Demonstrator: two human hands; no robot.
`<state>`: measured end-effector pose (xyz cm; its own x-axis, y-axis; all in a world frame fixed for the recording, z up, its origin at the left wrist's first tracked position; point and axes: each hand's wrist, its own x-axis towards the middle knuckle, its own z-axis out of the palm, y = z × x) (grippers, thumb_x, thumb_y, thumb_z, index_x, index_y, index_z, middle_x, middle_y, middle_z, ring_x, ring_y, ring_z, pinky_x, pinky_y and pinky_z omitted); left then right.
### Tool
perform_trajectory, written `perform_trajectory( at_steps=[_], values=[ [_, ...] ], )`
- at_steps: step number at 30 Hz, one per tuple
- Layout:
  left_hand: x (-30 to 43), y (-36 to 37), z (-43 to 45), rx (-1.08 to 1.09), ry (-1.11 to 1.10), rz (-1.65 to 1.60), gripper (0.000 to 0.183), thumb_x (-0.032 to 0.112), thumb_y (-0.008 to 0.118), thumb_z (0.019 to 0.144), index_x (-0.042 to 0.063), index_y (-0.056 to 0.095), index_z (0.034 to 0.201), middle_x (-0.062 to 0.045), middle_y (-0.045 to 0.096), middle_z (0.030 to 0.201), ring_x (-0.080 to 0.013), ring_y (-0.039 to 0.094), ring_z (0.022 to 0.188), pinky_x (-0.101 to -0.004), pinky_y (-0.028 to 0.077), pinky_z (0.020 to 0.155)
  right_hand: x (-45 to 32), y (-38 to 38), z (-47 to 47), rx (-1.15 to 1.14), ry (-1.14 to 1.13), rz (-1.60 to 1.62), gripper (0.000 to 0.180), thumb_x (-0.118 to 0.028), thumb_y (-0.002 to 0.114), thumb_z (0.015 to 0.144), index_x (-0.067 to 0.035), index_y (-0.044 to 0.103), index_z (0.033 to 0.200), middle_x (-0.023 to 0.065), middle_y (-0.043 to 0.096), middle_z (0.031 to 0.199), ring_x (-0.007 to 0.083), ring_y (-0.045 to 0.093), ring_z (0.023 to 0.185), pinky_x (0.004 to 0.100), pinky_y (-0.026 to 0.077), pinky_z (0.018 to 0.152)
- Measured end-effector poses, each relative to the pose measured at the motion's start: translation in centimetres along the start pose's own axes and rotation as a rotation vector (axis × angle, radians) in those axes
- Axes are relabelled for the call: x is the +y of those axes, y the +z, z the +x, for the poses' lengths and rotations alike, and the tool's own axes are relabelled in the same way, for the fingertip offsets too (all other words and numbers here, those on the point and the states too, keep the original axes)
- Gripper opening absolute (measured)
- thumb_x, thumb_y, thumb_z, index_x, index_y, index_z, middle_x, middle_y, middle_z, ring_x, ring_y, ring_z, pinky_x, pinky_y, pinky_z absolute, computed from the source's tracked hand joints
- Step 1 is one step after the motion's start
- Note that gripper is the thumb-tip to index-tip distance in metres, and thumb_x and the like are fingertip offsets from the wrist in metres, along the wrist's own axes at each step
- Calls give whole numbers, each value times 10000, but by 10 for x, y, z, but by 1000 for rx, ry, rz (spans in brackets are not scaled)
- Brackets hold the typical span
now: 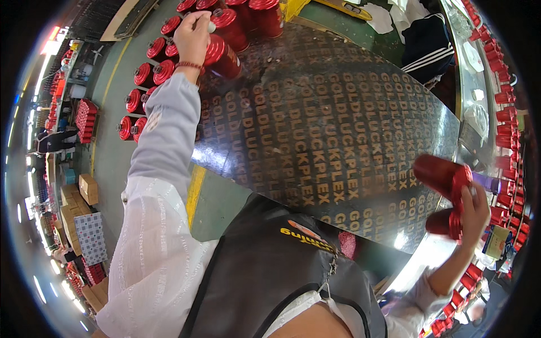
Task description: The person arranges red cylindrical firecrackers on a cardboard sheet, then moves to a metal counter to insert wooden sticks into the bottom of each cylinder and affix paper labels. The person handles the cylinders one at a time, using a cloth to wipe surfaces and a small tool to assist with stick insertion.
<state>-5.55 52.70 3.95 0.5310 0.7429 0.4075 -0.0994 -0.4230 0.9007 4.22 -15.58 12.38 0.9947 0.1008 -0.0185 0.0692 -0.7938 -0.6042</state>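
My left hand is over red metal canisters at the upper left, its fingers bent close to the knob of one canister. A small white thing shows at its fingertips; I cannot tell whether it is a finger cover or a held part. Another glossy red canister stands below that hand at the tabletop's corner. At the right, my right hand grips two red canisters by their lidded ends, bodies tilted toward the table. They are slightly blurred, and the fingers partly hide their tops.
A dark tabletop printed with repeated lettering spans the middle. Rows of red canisters stand left of it. A dark garment with white stripes lies at the far right. Red parts line the right side. Cardboard boxes and a person are farther left.
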Motion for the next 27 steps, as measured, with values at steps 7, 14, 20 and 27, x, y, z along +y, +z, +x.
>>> perform_trajectory(
  at_steps=[7, 14, 20, 27],
  values=[
    [-86, -26, 41, 76, 27, 27, 186, 176, 697, 932, 8, 738, 1000, -38, 681, 695, -51, 498, 454, -218, 389, 420, -223, 209, 50, -170, -504, 130, 333, -240, 755, 876, -42, 701, 1138, 150, 742, 979, 190, 723, 940, 304, 545, 815],
    [-104, -45, 57, 103, 79, 103, 153, 153, 619, 949, 20, 696, 943, -55, 655, 682, -128, 619, 621, -289, 501, 603, -366, 355, 104, -215, -796, -22, 315, -292, 741, 873, -75, 715, 1100, 102, 732, 891, 152, 693, 821, 298, 540, 754],
    [-106, -31, 54, 111, 68, 42, 154, 154, 615, 949, 20, 692, 939, -51, 658, 692, -136, 629, 631, -291, 506, 617, -410, 429, 135, -233, -853, -172, 323, -296, 764, 794, 3, 714, 907, 246, 695, 842, 385, 694, 823, 447, 546, 749],
    [-108, -21, 56, 132, 26, 28, 172, 181, 616, 953, 24, 686, 952, -64, 661, 716, -150, 632, 640, -308, 513, 634, -406, 461, 150, -238, -801, -228, 306, -304, 759, 795, -9, 724, 866, 239, 698, 842, 386, 697, 839, 456, 544, 746]
  ],
)
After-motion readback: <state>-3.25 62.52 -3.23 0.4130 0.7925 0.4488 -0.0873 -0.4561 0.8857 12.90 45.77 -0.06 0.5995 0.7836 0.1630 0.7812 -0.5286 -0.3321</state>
